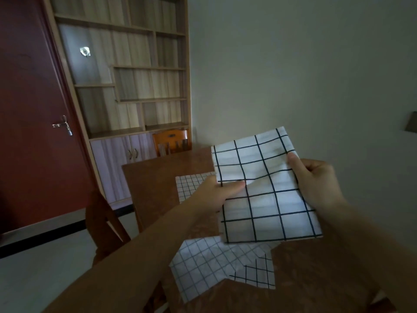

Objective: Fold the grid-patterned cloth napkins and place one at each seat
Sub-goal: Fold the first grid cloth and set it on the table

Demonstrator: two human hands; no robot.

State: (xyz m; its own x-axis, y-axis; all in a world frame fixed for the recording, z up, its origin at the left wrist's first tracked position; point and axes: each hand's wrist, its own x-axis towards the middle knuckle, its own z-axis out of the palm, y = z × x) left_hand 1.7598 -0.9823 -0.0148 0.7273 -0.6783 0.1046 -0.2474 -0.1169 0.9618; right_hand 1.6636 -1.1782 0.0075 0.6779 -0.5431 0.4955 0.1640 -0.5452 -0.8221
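Note:
I hold a white napkin with a bold black grid (264, 188) up above the brown table (153, 181). It looks folded into a rectangle. My left hand (216, 193) pinches its left edge, thumb on top. My right hand (316, 179) grips its right edge. Below it, a fine-grid napkin (203, 265) lies crumpled on the table near me, with a bold-grid cloth (257, 274) on it. Another fine-grid napkin (191, 184) lies farther back, partly hidden by my left hand.
An orange wooden chair (171, 142) stands at the table's far end, a dark chair (103, 224) at its left side. A wooden shelf unit (126, 71) and a red door (33, 123) stand behind. A plain wall runs along the right.

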